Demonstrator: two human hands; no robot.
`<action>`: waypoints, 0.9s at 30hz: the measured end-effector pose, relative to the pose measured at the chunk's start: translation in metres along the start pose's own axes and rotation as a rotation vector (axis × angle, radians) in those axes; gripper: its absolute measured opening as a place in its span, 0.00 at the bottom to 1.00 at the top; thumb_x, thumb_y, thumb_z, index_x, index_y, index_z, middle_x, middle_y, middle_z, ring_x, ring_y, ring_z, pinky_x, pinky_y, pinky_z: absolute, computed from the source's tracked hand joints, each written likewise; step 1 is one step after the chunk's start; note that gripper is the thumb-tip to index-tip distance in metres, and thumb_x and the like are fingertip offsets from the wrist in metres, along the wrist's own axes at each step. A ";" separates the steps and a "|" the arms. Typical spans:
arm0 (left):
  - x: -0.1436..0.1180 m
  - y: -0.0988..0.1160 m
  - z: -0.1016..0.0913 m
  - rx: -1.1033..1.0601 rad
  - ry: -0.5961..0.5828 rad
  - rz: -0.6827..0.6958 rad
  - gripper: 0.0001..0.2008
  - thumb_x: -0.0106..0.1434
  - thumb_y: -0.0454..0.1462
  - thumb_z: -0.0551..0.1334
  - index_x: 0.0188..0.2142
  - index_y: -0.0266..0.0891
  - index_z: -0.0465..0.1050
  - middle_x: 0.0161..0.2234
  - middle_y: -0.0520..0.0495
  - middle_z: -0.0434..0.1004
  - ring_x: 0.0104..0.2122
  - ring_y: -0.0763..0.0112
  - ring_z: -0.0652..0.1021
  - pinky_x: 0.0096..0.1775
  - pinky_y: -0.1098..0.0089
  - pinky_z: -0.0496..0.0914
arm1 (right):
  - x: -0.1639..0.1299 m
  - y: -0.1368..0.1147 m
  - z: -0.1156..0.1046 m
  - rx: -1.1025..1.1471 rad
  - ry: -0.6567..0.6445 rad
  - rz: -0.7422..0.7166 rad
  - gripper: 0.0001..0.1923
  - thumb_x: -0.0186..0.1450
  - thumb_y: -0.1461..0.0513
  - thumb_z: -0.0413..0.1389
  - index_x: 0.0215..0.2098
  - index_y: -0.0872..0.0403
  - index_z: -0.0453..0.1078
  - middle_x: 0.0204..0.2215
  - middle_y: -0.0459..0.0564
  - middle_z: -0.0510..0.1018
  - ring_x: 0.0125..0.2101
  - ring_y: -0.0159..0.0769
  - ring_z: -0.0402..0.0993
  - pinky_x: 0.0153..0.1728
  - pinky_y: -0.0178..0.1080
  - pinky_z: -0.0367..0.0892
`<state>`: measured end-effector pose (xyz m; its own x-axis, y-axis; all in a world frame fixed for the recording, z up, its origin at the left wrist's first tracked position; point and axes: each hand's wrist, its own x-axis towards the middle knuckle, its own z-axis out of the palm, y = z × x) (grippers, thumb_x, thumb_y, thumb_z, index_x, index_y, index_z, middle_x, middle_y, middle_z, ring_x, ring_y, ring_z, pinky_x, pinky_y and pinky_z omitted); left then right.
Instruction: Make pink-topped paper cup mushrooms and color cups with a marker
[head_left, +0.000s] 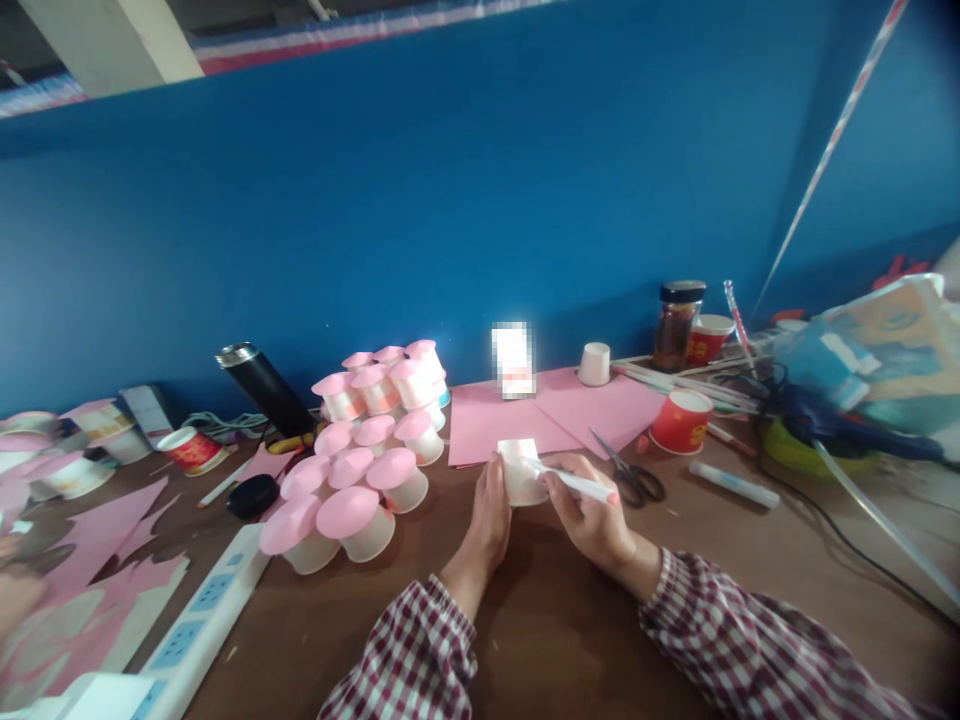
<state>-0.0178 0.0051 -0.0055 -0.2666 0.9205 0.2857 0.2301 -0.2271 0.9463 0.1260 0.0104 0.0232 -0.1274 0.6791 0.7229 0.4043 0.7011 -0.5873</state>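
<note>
My left hand (489,520) is closed around the left side of a small white paper cup (523,482), just above the brown table. Between the fingers of my right hand (598,528) is a white marker (581,486) with a red end. Its tip points at the cup's side; whether it touches I cannot tell. Behind the cup lie pink paper sheets (487,420). Scissors (634,478) with dark handles rest to the right of my right hand. Left of my left hand stand several white cups with pink cone tops (352,512), some stacked in the rear rows.
A power strip (214,610) runs along the left, near pink paper scraps (112,530) and another person's blurred hand (19,590). A black flask (262,385) leans at the back. Right are a red cup (681,422), a capped marker (733,484) and a glue gun (847,430) with a cable.
</note>
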 end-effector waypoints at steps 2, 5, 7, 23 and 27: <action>-0.001 -0.005 0.000 0.039 0.018 0.011 0.25 0.61 0.45 0.56 0.54 0.34 0.64 0.50 0.35 0.72 0.51 0.56 0.71 0.52 0.62 0.67 | 0.000 0.000 0.000 -0.010 0.001 -0.003 0.05 0.64 0.63 0.51 0.38 0.54 0.67 0.28 0.48 0.75 0.26 0.34 0.73 0.29 0.35 0.71; -0.001 -0.014 0.001 0.056 0.002 0.001 0.23 0.63 0.44 0.53 0.55 0.34 0.62 0.52 0.35 0.69 0.52 0.57 0.71 0.52 0.61 0.67 | 0.000 0.000 0.000 -0.012 -0.005 -0.005 0.05 0.64 0.63 0.51 0.38 0.54 0.66 0.28 0.48 0.74 0.26 0.33 0.73 0.30 0.35 0.71; 0.000 -0.019 0.001 0.060 0.000 0.004 0.23 0.64 0.43 0.52 0.55 0.34 0.62 0.54 0.34 0.67 0.53 0.57 0.70 0.51 0.62 0.68 | 0.000 0.000 0.000 -0.008 -0.007 -0.007 0.05 0.64 0.63 0.51 0.39 0.54 0.66 0.28 0.49 0.74 0.26 0.33 0.73 0.30 0.35 0.71; 0.001 -0.009 0.002 0.063 0.004 -0.104 0.24 0.65 0.44 0.51 0.55 0.29 0.63 0.56 0.32 0.65 0.55 0.56 0.68 0.54 0.62 0.65 | 0.001 0.000 0.000 -0.007 -0.001 -0.032 0.05 0.64 0.64 0.51 0.39 0.53 0.67 0.30 0.49 0.75 0.28 0.34 0.73 0.31 0.36 0.71; 0.001 -0.004 0.003 0.024 -0.001 -0.139 0.25 0.66 0.44 0.48 0.55 0.28 0.63 0.56 0.32 0.65 0.55 0.57 0.68 0.54 0.62 0.65 | 0.001 0.000 0.000 -0.007 -0.010 -0.028 0.06 0.65 0.63 0.51 0.39 0.53 0.67 0.30 0.49 0.75 0.28 0.34 0.73 0.31 0.36 0.71</action>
<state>-0.0163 0.0080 -0.0089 -0.2968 0.9427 0.1522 0.2132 -0.0900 0.9729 0.1257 0.0112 0.0235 -0.1477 0.6613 0.7354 0.4064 0.7185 -0.5644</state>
